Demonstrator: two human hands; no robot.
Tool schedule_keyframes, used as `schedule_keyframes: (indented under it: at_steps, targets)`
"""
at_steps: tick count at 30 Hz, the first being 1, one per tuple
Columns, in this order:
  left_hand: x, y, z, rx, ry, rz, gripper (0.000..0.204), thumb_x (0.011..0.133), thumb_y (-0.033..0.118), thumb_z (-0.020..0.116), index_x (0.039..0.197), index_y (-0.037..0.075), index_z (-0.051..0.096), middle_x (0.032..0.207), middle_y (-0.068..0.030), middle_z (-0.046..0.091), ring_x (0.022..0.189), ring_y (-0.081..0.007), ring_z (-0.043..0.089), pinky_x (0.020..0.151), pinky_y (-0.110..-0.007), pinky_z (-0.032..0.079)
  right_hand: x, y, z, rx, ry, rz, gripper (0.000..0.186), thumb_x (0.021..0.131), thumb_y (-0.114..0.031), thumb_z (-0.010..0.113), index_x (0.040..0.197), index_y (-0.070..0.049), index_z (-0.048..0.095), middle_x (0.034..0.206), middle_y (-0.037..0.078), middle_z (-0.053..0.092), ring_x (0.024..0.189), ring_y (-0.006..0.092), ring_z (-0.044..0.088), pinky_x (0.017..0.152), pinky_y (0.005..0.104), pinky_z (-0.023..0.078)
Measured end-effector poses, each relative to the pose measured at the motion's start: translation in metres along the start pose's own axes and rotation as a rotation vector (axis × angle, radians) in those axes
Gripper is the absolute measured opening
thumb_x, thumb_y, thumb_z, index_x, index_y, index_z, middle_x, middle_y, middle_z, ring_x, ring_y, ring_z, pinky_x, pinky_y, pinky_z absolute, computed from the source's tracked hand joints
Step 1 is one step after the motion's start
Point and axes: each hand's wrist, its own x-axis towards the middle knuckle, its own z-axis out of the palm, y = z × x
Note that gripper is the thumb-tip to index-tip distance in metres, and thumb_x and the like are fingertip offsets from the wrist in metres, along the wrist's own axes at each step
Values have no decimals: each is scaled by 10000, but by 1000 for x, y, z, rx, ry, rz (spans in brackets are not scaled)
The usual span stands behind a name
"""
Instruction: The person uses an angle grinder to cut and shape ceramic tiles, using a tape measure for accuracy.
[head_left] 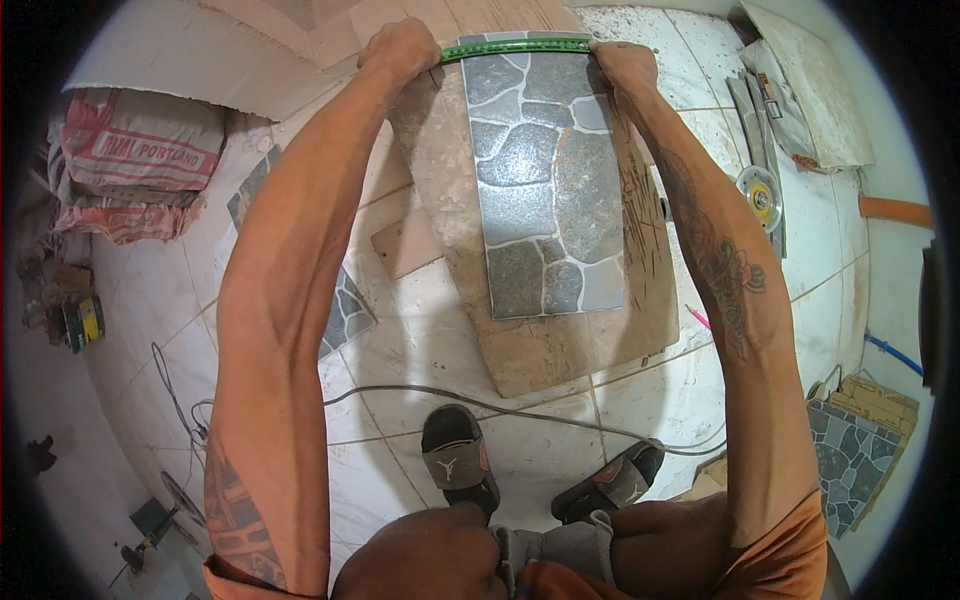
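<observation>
Across the far end of a grey stone-patterned tile (520, 160) stretches a green tape measure (515, 47), its blade drawn out from side to side. My left hand (402, 50) is closed on the tape just beyond the tile's left edge. At the tile's far right corner, my right hand (624, 66) pinches the other end of the tape. Both arms reach far forward. The tile lies flat, lengthwise away from me, on a worn brown board (450, 230) with many cut marks along its right side. Whether the tape's case sits inside a fist is hidden.
An angle grinder's disc (760, 198) shows right of my right forearm, near a pink pencil (698, 318). A cable (520, 412) crosses the floor before my sandalled feet. Cement sacks (140, 150) stand at left; more patterned tiles (850, 465) lie at lower right.
</observation>
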Motion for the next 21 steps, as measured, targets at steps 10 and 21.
schedule_keyframes:
  at_steps: [10, 21]
  targets:
    - [-2, 7, -5, 30, -36, -37, 372, 780, 199, 632, 1123, 72, 701, 1208, -181, 654, 1127, -368, 621, 913, -484, 494, 3, -2, -4, -19, -1, -2, 491, 812, -449, 590, 884, 19, 720, 940, 225, 705, 937, 368, 675, 841, 411, 516]
    - [-28, -12, 13, 6, 42, 138, 350, 776, 242, 585, 1051, 75, 725, 1077, -217, 681, 1012, -405, 650, 879, -469, 516, -37, -18, -19, 583, -139, 119, 294, 798, -273, 731, 667, -22, 653, 633, 31, 586, 534, 117, 498, 496, 285, 379]
